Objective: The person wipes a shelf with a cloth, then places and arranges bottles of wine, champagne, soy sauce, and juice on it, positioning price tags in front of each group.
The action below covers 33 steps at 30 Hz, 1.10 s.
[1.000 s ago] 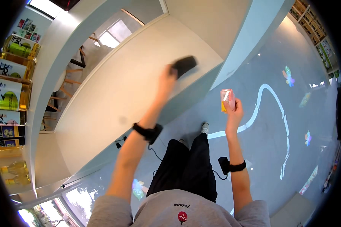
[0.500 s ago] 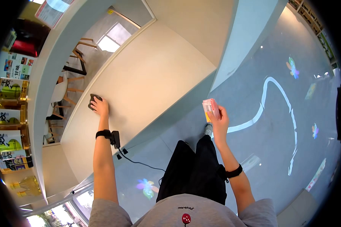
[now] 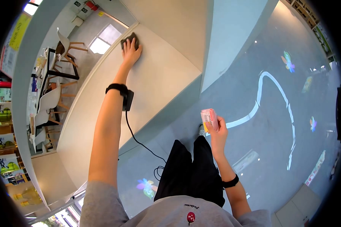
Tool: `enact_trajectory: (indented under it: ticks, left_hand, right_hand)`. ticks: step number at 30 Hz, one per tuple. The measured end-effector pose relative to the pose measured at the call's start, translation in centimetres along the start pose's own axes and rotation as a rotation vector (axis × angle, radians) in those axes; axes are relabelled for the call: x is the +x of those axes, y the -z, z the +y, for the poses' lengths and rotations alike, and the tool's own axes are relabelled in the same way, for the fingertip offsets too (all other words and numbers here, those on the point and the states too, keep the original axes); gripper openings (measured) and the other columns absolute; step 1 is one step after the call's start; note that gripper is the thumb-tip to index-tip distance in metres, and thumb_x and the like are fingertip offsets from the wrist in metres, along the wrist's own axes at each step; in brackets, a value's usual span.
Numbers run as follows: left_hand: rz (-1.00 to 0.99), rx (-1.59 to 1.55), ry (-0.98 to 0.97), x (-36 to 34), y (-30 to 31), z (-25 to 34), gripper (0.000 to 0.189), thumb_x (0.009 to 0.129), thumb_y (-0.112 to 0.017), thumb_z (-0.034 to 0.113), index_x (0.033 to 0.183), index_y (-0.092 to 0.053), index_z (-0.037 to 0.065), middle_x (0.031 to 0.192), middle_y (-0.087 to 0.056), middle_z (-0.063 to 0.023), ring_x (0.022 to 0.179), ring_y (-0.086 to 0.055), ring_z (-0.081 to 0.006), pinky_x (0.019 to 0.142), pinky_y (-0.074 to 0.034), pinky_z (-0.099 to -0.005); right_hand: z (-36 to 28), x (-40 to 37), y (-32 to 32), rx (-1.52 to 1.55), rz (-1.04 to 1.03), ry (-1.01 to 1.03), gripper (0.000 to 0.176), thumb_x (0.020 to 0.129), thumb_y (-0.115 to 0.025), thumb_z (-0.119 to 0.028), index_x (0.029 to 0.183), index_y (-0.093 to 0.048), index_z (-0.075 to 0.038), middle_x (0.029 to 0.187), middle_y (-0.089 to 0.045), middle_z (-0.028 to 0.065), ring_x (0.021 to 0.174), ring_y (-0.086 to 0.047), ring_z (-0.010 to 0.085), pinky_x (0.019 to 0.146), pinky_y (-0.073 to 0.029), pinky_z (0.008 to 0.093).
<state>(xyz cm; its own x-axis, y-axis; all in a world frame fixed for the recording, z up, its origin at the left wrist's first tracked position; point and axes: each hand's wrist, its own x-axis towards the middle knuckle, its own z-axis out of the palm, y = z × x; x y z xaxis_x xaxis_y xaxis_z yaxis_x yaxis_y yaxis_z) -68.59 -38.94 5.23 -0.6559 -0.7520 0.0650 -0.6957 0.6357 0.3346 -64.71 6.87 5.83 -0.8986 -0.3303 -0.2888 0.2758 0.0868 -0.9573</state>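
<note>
My left hand [image 3: 132, 54] presses a dark grey cloth [image 3: 129, 38] flat on a cream shelf board [image 3: 155, 79], near its far corner. Its fingers lie over the cloth, and part of the cloth sticks out past them. Lower and to the right, over the floor, my right hand [image 3: 219, 133] grips a stack of red-and-white printed tags [image 3: 209, 117]. Barcode-like print and a yellow patch show on the front tag. The thumb lies across the stack's front.
Bottles of golden liquid [image 3: 3, 142] stand along the left. White chairs [image 3: 51, 98] show beyond the shelf. A cable [image 3: 140, 143] runs from a black box [image 3: 128, 100] on my left wrist towards my legs. A pale curved line [image 3: 259, 90] marks the grey floor.
My left hand has slid the cloth up and to the right along the board, towards its far corner. My right hand still holds the tags, slightly lower in view.
</note>
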Motion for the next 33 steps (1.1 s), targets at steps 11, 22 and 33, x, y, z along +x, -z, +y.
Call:
enact_trajectory:
  ticks: [11, 22, 33]
  left_hand:
    - [0.025, 0.018, -0.328, -1.6, -2.9, 5.7, 0.058, 0.086, -0.047, 0.041, 0.138, -0.033, 0.019, 0.147, -0.024, -0.0088, 0.136, -0.018, -0.0319, 0.107, -0.017, -0.0521]
    - [-0.259, -0.199, -0.689, -22.6, 0.0, 15.9, 0.047, 0.089, -0.049, 0.019, 0.134, -0.039, 0.01, 0.144, -0.028, -0.0113, 0.135, -0.021, -0.0299, 0.109, -0.018, -0.044]
    - [-0.932, -1.754, 0.168, -28.9, 6.3, 13.8, 0.043, 0.095, -0.043, 0.026, 0.132, -0.039, 0.005, 0.133, -0.043, -0.0088, 0.124, -0.041, -0.0214, 0.104, -0.034, -0.0346]
  right_hand:
    - [-0.1, 0.0, 0.4, -0.055, 0.004, 0.022, 0.026, 0.08, -0.063, -0.007, 0.103, -0.053, 0.001, 0.092, -0.058, 0.0073, 0.082, -0.055, 0.0141, 0.075, -0.045, 0.0275]
    - [-1.8, -2.9, 8.7, -0.094, 0.229, 0.005, 0.024, 0.082, -0.062, -0.008, 0.103, -0.053, 0.0, 0.093, -0.055, 0.0049, 0.085, -0.051, 0.0116, 0.076, -0.043, 0.0255]
    - [-3.4, -6.2, 10.4, -0.08, 0.309, 0.015, 0.026, 0.082, -0.061, -0.007, 0.106, -0.053, 0.001, 0.094, -0.055, 0.0052, 0.086, -0.051, 0.012, 0.078, -0.042, 0.0252]
